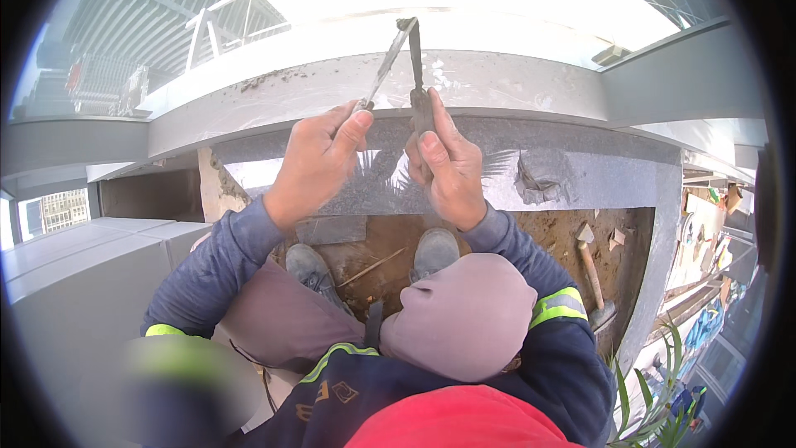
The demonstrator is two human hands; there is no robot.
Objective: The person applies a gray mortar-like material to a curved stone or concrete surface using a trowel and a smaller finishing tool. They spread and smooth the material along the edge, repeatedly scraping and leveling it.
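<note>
My left hand (322, 153) is closed around the short handle of a thin, light metal blade tool (386, 69), smeared along its length. My right hand (452, 162) grips the dark handle of a narrow dark-bladed tool (416, 54), thumb and forefinger laid along it. Both tools point away from me, and their tips meet or overlap above the pale ledge (506, 83). Dark paste-like material sits at the tips. Whether the blades actually touch there is hard to tell in the glare.
Below my hands runs a grey stone slab (605, 174) with a broken hollow (537, 182). My shoes stand in a dirt-filled trough holding a stick (373, 265) and a wooden-handled hammer (592, 274). A white box-like block (91, 282) is left; plant leaves (655, 394) rise lower right.
</note>
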